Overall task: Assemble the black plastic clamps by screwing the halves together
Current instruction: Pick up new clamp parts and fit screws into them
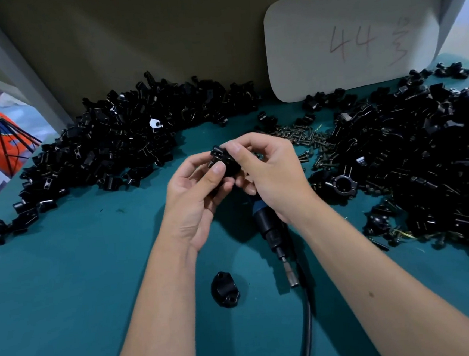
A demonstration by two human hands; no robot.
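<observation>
Pinching clamp half [224,161], both hands [270,174]

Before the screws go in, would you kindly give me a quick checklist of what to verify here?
1. Clamp part held by both the left hand and right hand: ok.
2. Halves aligned: cannot tell, fingers hide the joint.
3. Screws within reach, behind the right hand: ok.
4. Electric screwdriver on the table, not in hand: not ok.
5. Spare clamp half lying nearby: ok.
</observation>
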